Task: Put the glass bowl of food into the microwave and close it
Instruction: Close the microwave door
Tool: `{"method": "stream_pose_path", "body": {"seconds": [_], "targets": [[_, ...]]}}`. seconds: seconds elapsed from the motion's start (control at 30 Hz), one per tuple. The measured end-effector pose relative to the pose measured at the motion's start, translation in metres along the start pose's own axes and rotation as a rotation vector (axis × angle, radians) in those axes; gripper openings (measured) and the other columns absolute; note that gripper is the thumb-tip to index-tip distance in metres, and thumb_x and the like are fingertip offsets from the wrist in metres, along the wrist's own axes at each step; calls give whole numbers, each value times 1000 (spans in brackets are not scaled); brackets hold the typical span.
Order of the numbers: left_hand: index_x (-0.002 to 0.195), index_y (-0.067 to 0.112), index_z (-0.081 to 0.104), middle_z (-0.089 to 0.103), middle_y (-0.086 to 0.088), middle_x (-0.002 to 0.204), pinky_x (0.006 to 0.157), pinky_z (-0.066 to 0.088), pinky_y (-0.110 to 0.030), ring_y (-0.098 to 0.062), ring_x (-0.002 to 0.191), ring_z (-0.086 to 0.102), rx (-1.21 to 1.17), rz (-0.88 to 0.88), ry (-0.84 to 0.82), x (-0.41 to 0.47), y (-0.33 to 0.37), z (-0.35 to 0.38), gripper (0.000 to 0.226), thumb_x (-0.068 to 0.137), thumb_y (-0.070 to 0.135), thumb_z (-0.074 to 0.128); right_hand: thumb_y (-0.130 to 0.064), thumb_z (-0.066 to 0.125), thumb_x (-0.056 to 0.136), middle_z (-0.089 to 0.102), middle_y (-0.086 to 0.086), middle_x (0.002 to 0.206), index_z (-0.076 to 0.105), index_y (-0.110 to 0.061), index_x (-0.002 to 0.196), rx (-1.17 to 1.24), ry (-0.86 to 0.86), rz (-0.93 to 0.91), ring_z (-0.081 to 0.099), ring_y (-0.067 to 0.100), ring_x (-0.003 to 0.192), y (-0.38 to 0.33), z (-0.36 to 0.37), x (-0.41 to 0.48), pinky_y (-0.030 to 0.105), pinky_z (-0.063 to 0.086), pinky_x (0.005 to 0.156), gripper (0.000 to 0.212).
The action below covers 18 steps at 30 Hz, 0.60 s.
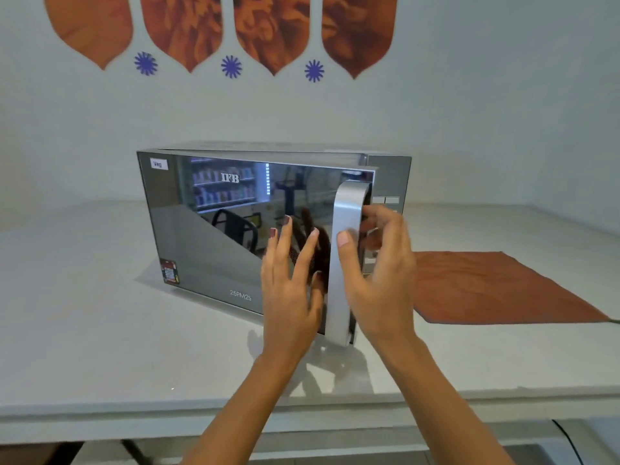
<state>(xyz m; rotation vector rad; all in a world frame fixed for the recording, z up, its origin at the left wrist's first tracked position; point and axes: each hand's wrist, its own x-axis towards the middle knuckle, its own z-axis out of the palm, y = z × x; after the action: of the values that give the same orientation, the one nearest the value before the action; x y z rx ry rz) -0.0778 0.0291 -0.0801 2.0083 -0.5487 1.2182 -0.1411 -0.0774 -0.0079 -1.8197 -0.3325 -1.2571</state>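
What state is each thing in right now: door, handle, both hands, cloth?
Mirrored glass microwave door: slightly ajar, not latched.
Silver curved door handle: gripped by the right hand.
Right hand: wrapped round the handle.
Left hand: open, fingers spread against the door.
Orange cloth: lying flat on the white counter.
Glass bowl: not visible.

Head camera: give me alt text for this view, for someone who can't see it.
A person's right hand grips the silver vertical handle of a mirrored microwave whose door stands slightly ajar, while the left hand is spread flat near the door glass. The microwave sits on a pale counter with an orange cloth to its right; no glass bowl is visible.
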Motion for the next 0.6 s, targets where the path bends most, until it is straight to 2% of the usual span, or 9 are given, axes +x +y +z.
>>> {"method": "stream_pose_path", "body": {"seconds": [0.1,0.17,0.23,0.3,0.37,0.4,0.5,0.57,0.6], "targets": [[153,31,18,4,-3,164,123,6,-45,-18,152,-8,183,23,38,15,-13,20,72,94,30,59,-34,57,94,59,11,125,37,-12,141,-178,-12,-32,60,23,105,19,17,0,29,52,86,56],[153,29,16,5,-6,163,124,1,-43,-20,152,-8,250,47,44,26,-23,31,66,97,37,49,-37,52,95,59,13,125,33,-10,146,-288,46,-26,62,24,99,31,27,3,32,53,84,61],[154,28,14,7,-6,163,124,0,-44,-21,152,-6,284,54,50,39,-35,41,61,99,39,38,-34,51,98,62,13,119,27,-9,150,-300,72,2,64,22,86,41,37,9,37,60,74,63],[155,29,9,7,-6,164,124,-1,-44,-19,152,-6,329,65,64,51,-47,50,61,100,39,34,-30,50,99,67,12,103,23,-7,153,-284,78,20,60,12,65,52,45,16,28,59,56,64],[155,30,5,6,-5,163,124,-2,-42,-17,152,-8,386,91,70,61,-55,55,61,101,41,30,-30,47,100,66,7,85,19,-8,154,-275,77,30,46,4,47,63,49,21,10,42,45,65],[155,30,4,6,-5,163,124,-2,-42,-18,152,-7,407,102,73,66,-61,59,60,101,42,28,-31,45,101,66,5,82,16,-10,155,-277,72,41,41,3,44,71,52,25,7,34,43,65],[155,30,8,11,-8,163,124,-1,-41,-26,152,4,435,108,87,80,-71,67,57,102,44,24,-33,40,102,69,6,90,11,-12,155,-289,60,32,40,4,43,89,59,35,7,30,44,64],[154,29,11,13,-10,162,124,0,-42,-28,151,9,446,108,90,87,-75,72,56,102,46,21,-36,33,104,68,12,108,10,-14,155,-322,51,-23,43,6,44,100,64,39,14,39,42,60],[154,29,11,14,-10,162,123,0,-43,-29,150,9,455,107,90,90,-77,74,56,102,46,20,-38,27,105,66,15,110,7,-17,155,-360,45,-47,45,10,44,105,68,40,20,45,41,58]]}}
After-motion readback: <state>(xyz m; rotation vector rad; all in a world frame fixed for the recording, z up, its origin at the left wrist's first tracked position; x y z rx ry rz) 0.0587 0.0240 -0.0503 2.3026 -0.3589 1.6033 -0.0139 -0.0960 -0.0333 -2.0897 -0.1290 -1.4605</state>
